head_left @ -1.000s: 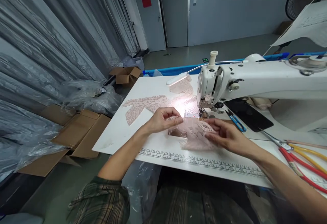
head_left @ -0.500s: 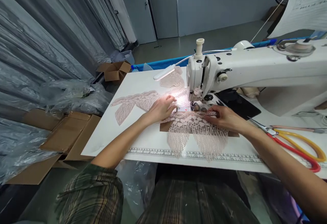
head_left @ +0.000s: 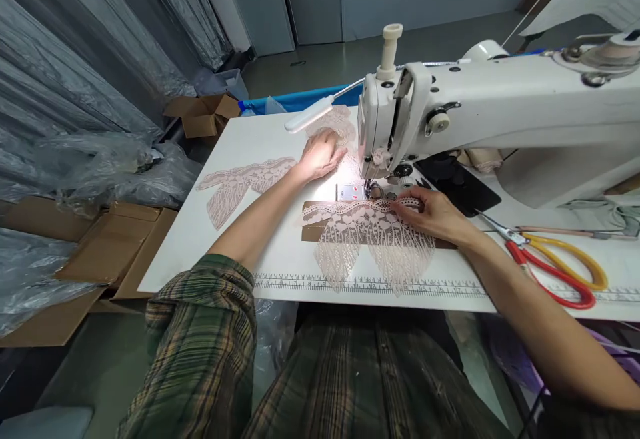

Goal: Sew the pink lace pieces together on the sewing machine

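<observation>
Right hand [head_left: 430,215] lies flat, fingers spread, pressing the top edge of the lace piece [head_left: 373,239] on the counter [head_left: 240,139], just in front of the sewing machine [head_left: 490,119]. Left hand [head_left: 323,155], open and loosely curved, rests on more lace [head_left: 250,182] left of the machine, under its lamp [head_left: 310,114]. Scissors [head_left: 555,265] lie right of the machine's needle.

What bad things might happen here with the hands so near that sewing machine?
The right hand presses the pink lace piece right beside the needle area of the sewing machine, so fingertips might get pricked if it runs. The left hand reaches away to the other lace, so the piece under the right hand may slide crooked. The open scissors lie near the right forearm and could be bumped.
</observation>
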`<state>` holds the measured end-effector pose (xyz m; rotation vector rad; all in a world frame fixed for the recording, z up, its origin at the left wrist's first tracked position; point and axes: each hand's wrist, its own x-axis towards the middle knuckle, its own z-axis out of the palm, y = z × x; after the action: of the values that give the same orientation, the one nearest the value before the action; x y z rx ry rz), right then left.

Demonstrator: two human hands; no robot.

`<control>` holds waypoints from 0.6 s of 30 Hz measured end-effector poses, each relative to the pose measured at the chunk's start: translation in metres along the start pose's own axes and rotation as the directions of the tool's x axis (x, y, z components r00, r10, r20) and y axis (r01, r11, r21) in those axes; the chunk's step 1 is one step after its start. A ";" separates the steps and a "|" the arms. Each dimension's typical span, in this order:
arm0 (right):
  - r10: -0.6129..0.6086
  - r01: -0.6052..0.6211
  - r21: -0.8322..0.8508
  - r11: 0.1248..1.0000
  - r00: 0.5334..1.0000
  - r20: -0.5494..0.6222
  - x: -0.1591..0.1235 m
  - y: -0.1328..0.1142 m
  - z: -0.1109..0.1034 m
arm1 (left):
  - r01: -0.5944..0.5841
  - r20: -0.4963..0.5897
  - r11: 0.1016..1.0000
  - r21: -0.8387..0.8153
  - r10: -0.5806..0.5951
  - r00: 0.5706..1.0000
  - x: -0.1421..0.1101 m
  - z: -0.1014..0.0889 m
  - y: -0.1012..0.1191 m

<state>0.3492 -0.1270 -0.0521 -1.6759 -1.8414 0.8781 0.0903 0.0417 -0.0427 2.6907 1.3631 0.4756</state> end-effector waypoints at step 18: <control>0.366 -0.382 0.678 0.628 0.914 0.176 -0.018 -0.049 0.008 | -0.586 -0.014 0.756 -0.290 0.609 0.793 -0.136 -0.012 0.038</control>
<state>0.3129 -0.1479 -0.0198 -1.5239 -0.9257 1.5408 0.0404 -0.0903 -0.0550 2.8028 0.3270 0.5415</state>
